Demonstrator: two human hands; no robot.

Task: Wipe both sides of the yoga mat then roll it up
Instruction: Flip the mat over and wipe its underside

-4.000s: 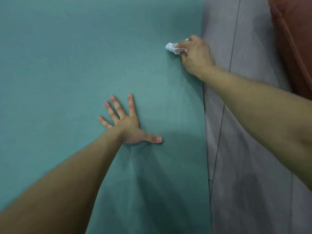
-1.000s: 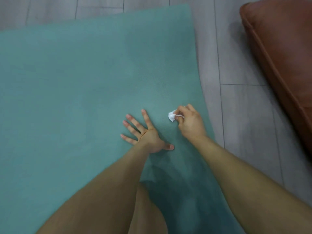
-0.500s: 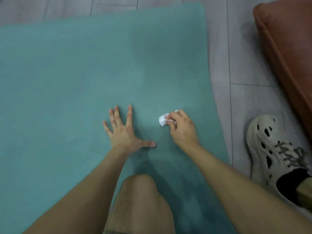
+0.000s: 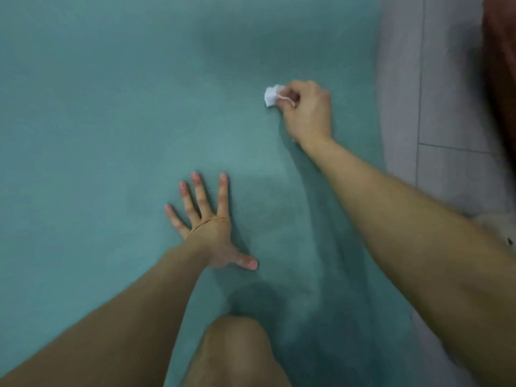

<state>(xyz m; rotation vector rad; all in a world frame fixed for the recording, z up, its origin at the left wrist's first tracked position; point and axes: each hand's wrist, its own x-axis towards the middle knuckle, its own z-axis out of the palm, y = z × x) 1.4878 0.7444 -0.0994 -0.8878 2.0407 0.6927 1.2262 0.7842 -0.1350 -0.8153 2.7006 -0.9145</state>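
Field notes, near to far.

- 6 o'clock, closest: a bare knee (image 4: 237, 350) over the mat (image 4: 97, 107). I cannot tell if it bears weight.
- Just short of centre: left hand (image 4: 208, 227) flat on the mat, fingers straight and spread, thumb out toward 3 o'clock. It holds nothing and reads as a brace pinning the mat.
- At 1 o'clock from it, well apart: right hand (image 4: 305, 113), fingers curled, pinching a small white wad (image 4: 270, 95). The wad sticks out on the hand's 10 o'clock side and touches the mat.
- The mat lies flat and unrolled on the floor (image 4: 446, 107). It fills the view from 6 through 9 to 12. Its right edge runs along the 3 o'clock side, with grey floor beyond.
- Far edge, 2 to 3 o'clock: a reddish-brown cushion (image 4: 502, 79), blurred.

My read: I am at the wiping step on the upward face. I cannot tell whether this is the first side or the second. No rolling has begun.

Next move as I judge it: draw the wad across the mat with steady pressure. The wad is small, so strokes must overlap. The left palm should hold the mat down so it does not ruck.
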